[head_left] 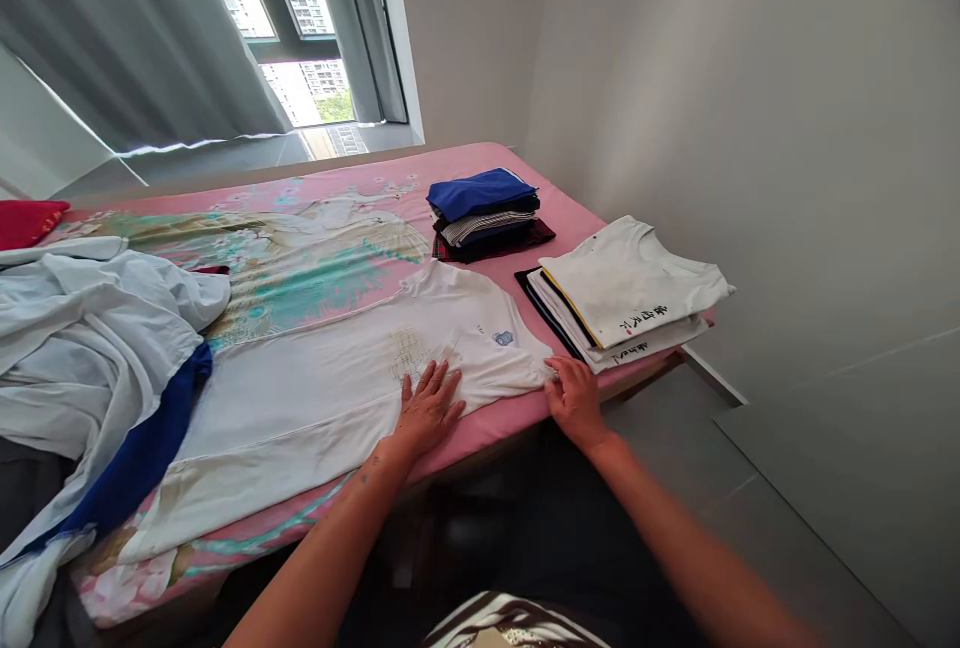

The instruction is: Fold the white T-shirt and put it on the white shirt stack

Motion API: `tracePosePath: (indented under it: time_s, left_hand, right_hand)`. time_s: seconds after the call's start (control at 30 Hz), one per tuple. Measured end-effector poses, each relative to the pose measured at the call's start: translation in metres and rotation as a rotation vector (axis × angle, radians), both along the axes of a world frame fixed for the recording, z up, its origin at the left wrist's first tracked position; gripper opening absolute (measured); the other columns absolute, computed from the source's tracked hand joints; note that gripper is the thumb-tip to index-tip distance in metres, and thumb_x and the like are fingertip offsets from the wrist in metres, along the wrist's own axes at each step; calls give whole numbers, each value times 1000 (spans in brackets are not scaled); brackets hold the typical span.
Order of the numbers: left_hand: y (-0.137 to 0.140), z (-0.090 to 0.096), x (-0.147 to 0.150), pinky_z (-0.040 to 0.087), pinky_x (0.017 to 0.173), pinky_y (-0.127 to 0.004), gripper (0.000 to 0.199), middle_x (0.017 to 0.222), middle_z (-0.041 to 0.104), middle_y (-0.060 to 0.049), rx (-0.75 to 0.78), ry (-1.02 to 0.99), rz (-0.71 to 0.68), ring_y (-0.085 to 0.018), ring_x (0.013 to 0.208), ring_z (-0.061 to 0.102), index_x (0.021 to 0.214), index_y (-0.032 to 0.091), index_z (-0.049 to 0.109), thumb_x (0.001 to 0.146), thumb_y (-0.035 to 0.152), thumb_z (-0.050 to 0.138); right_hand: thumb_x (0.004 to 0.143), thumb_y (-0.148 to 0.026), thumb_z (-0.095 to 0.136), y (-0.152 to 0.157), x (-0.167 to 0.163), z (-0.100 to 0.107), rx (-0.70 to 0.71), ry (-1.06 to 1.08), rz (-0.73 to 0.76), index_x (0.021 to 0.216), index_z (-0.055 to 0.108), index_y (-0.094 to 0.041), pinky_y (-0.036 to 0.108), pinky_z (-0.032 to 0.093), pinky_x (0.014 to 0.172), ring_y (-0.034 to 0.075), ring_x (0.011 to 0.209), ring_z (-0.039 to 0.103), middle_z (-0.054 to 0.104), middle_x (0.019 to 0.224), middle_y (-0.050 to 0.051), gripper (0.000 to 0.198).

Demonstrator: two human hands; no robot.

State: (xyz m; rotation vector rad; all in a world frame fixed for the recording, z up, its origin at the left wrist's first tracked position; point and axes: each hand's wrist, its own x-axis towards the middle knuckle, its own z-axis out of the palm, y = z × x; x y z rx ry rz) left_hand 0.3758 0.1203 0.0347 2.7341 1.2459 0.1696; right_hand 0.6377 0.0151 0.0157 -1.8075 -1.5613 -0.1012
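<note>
A white shirt (322, 383) with a small blue emblem lies spread out on the pink floral bed sheet (480, 433). Its lower part stretches toward the left side of the bed. My left hand (429, 406) rests flat on the near edge of the shirt, fingers spread. At the shirt's right end, my right hand (574, 398) pinches the white fabric near its corner, fingers curled. A stack of folded white shirts (637, 283) with dark lettering lies just beyond my right hand.
Farther back stands a pile of folded dark clothes (484, 213) with a blue one on top. Rumpled white and blue clothing (97, 348) is heaped at the left. A red cloth (30, 221) lies behind it. A wall (750, 128) borders the right.
</note>
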Motion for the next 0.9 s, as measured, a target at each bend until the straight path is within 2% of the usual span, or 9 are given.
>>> tracePosePath:
  time_s: [0.13,0.2,0.27,0.4,0.53,0.63,0.7,0.8,0.9]
  left_hand:
    - [2,8,15,3,112,-56,45,148,34,-5,72,-58,-77,-24,140,22,134,28,46,93,41,34]
    - [2,8,25,3,113,-55,44,148,35,-5,91,-63,-106,-24,140,22,135,29,45,93,39,33]
    - [2,3,32,2,113,-55,46,148,33,-5,97,-49,-90,-25,140,22,137,29,43,93,39,35]
    - [1,-12,34,-2,113,-54,50,150,30,-5,100,-29,-58,-25,140,22,140,28,38,92,42,36]
    - [3,-12,30,-2,112,-54,47,150,30,-4,61,-39,-76,-23,140,22,139,29,39,94,40,29]
    - [12,-2,34,6,113,-52,44,148,35,-5,49,-69,-5,-22,139,23,135,28,44,94,37,29]
    - [24,7,41,13,112,-49,44,147,37,-7,55,-84,97,-23,138,26,133,25,46,93,36,31]
    - [47,19,56,26,106,-45,47,138,47,-11,19,-33,207,-25,129,39,132,21,47,89,39,38]
    - [68,27,70,32,98,-46,44,120,61,-11,-39,72,287,-28,115,52,120,22,55,83,44,46]
  right_hand:
    - [80,-29,52,-2,28,0,-320,212,-5,114,53,-19,30,44,75,18,79,58,62,81,3,36]
    - [78,-32,55,1,31,5,-485,306,44,117,51,-21,25,41,63,16,67,57,59,71,-2,41]
    - [79,-31,52,6,31,13,-572,371,117,110,54,-22,22,38,57,14,59,55,57,64,-4,32]
    - [84,-20,37,14,36,32,-635,454,265,99,55,-21,21,36,54,12,49,52,53,54,-6,24]
    - [83,-16,37,16,44,41,-733,373,232,91,56,-19,20,34,54,11,47,51,56,52,-4,21]
    - [83,-17,37,15,46,33,-791,420,235,92,55,-18,20,35,51,10,43,51,58,54,-4,20]
    - [83,-18,38,13,46,23,-798,546,258,102,54,-19,19,35,47,10,42,53,60,57,-4,25]
    - [79,-17,42,12,45,10,-795,753,265,119,44,-21,17,35,40,10,42,55,62,60,-5,40]
    - [78,-18,45,12,45,6,-778,893,274,123,38,-22,15,35,35,10,40,56,61,60,-7,46]
